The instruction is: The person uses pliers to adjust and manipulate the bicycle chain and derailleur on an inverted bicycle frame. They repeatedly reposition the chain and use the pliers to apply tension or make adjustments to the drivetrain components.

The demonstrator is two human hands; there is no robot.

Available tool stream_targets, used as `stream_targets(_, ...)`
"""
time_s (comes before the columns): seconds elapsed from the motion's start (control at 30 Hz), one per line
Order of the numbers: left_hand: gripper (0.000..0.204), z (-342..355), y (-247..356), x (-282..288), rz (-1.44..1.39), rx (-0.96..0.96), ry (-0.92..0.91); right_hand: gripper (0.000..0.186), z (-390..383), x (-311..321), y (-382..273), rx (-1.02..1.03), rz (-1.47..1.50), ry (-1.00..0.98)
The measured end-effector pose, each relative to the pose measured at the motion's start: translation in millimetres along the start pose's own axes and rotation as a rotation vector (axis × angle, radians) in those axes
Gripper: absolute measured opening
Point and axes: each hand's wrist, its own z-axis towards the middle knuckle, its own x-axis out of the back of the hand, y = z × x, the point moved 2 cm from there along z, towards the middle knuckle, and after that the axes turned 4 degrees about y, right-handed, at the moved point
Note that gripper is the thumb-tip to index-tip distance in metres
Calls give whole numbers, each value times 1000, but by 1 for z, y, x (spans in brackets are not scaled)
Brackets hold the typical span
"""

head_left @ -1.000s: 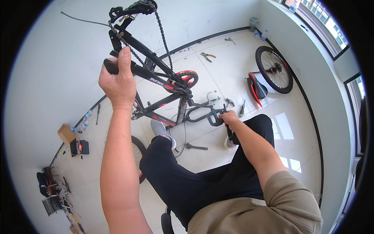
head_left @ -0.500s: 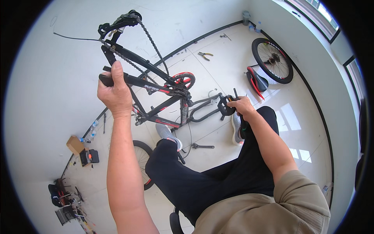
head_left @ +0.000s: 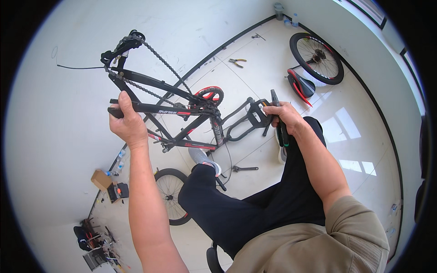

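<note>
My left hand is closed round a black tube of the upturned bicycle frame. Its chain hangs from the derailleur past the red-and-black chainring. Lower right, the fork rests near the floor. My right hand is wrapped round a long dark bar, with the thumb against a black pedal-like part whose attachment I cannot make out. My grey shoe is under the frame.
A wheel and red-black saddle lie right. Pliers and an adjustable wrench are on the tiles. Another wheel lies by my left knee. An open box and piled parts line the left wall.
The frame's top end has tipped down and leftward with my left hand. My right hand has risen and moved right with the part it holds, and the view has shifted.
</note>
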Motion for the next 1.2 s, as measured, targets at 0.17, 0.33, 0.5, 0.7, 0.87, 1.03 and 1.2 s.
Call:
stream_targets(0.17,45,0,2,0,-26,24,3,23,0,-5,1,-1,79,-60)
stream_targets(0.33,45,2,-1,0,-44,31,-2,20,1,-13,6,-38,229,-141)
stream_targets(0.5,45,-1,1,-1,-48,28,-4,20,-8,-34,7,-131,465,-250)
stream_targets(0.7,42,2,-4,-3,-84,-52,24,25,-16,-60,11,-173,520,-388)
stream_targets(0.87,42,4,-8,0,-20,-72,32,28,-37,-92,5,-111,454,-417)
stream_targets(1.03,43,0,-4,-3,-41,-64,24,36,-46,-116,6,-153,391,-429)
stream_targets(1.2,43,-2,-1,-2,-42,-51,18,29,-51,-139,18,-200,402,-446)
